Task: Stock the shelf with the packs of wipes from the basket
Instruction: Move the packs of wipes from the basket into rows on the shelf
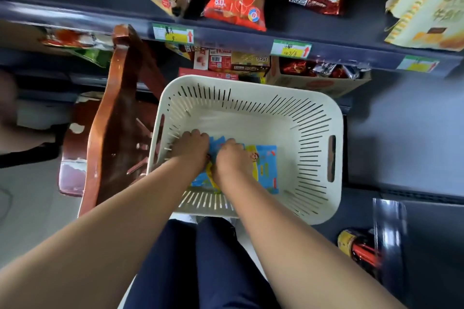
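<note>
Blue packs [263, 165] are lying flat in basket [251, 83], directly beneath left hand [190, 149] and right hand [231, 159], both gripping them.

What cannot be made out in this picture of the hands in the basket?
- Number of packs of wipes in the basket: head view, both hands cover them.
- Whether the left hand or right hand grips a pack: head view, fingertips hidden under the knuckles.
- Writing on the price tag: head view, blurred.
</note>
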`<state>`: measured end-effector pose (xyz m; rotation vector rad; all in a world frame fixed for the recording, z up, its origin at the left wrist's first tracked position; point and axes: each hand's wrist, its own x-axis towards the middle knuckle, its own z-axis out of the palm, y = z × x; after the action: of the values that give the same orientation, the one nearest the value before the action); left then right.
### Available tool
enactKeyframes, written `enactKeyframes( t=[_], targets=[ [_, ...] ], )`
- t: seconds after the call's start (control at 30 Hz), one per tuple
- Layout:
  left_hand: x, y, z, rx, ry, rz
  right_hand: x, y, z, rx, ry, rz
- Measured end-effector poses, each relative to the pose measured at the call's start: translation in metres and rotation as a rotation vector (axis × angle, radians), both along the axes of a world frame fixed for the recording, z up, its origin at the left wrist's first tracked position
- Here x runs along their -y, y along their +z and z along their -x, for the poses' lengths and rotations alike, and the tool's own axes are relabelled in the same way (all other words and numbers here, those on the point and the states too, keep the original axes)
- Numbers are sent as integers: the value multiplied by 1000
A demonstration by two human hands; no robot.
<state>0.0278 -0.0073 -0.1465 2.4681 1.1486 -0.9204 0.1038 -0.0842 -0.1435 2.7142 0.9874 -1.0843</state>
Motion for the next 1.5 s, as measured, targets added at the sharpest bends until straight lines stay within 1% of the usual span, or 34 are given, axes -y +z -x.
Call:
enactKeyframes(
  t=[0.07, 0.13, 0.2, 0.27, 0.33, 0.4, 0.5, 0.67, 0.77, 0.83, 0.93, 1.03, 1.13, 1.23, 1.33, 1.5],
  targets=[
    [0, 2, 4, 0, -20, 8, -2, 8, 2, -45, -54, 9],
    [1, 7, 8, 15, -34, 22, 1, 17, 0, -138, -87, 104],
    [0, 16, 8, 12, -38, 31, 9, 27, -4, -256, -73, 205],
    [-1, 27, 6, -25, -21, 45, 20, 34, -10, -350, -91, 192],
    [-2, 37, 5, -66, 4, 66, 33, 45, -20, -360, -141, 78],
    [-5, 52, 3, -57, 30, 102, 47, 60, -34, -322, -193, -54],
    [-16, 76, 2, 80, 123, 181, 65, 87, -59, -317, -312, -278],
    [-37, 126, -1, 395, 279, 204, 87, 146, -89, -361, -565, -586],
    [-41, 155, -2, 549, 388, 304, 99, 184, -89, -389, -723, -721],
    [-41, 172, -1, 626, 398, 381, 108, 208, -83, -378, -816, -811],
    [-35, 204, 2, 727, 417, 483, 120, 241, -68, -337, -925, -964],
    [-27, 234, 9, 871, 451, 604, 131, 277, -45, -283, -935, -1074],
    [-13, 270, 16, 1051, 399, 734, 145, 315, -25, -238, -922, -1137],
    [8, 307, 17, 1187, 297, 854, 171, 358, -8, -146, -942, -1261],
    [37, 340, 12, 1225, 203, 960, 211, 395, 13, 2, -963, -1355],
    [116, 384, 0, 1235, 33, 1119, 291, 446, 60, 295, -1033, -1421]
  ],
)
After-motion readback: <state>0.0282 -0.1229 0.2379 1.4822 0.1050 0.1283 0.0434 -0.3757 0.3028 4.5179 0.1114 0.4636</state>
